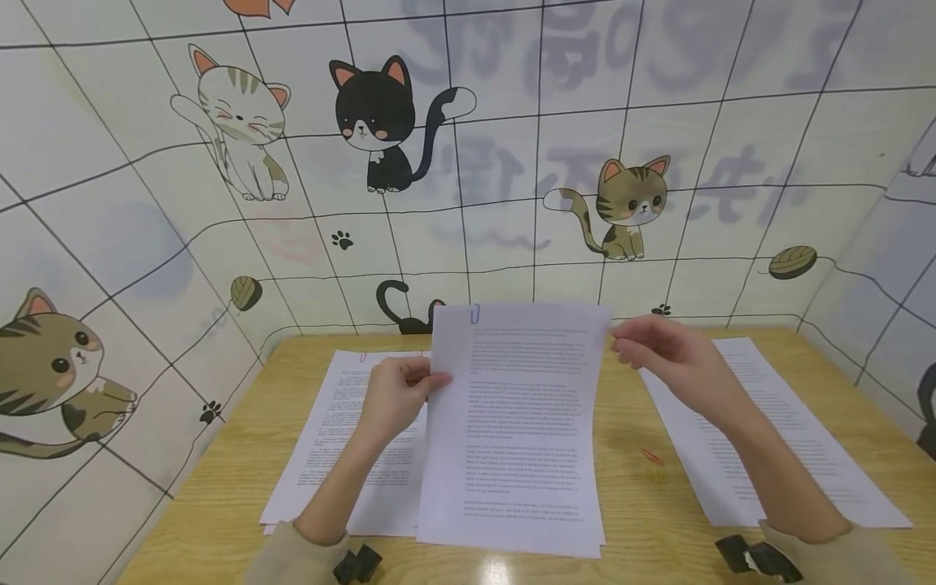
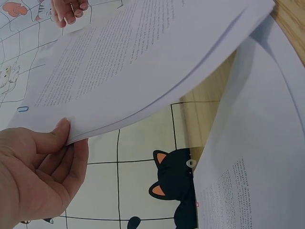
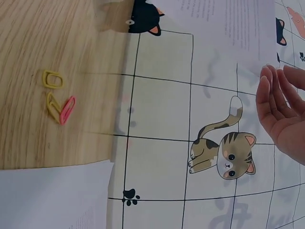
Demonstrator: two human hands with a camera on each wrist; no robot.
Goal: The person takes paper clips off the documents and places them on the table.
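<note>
A thin stack of printed sheets (image 1: 515, 431) stands upright over the table, a blue paper clip (image 1: 475, 314) on its top edge. My left hand (image 1: 398, 394) pinches its left edge between thumb and fingers. In the left wrist view the sheets bow and part slightly along that edge. My right hand (image 1: 676, 357) is beside the upper right corner, fingers loosely bent, fingertips right at the paper's edge. The right wrist view shows this hand (image 3: 283, 107) with nothing between thumb and fingers.
Printed pages (image 1: 344, 439) with clips at their top lie on the left of the wooden table (image 1: 621, 520). Another printed stack (image 1: 775, 439) lies on the right. Between lie a pink paper clip (image 3: 67, 110) and yellow paper clips (image 3: 53, 79). A cat-patterned wall (image 1: 504, 227) rises behind.
</note>
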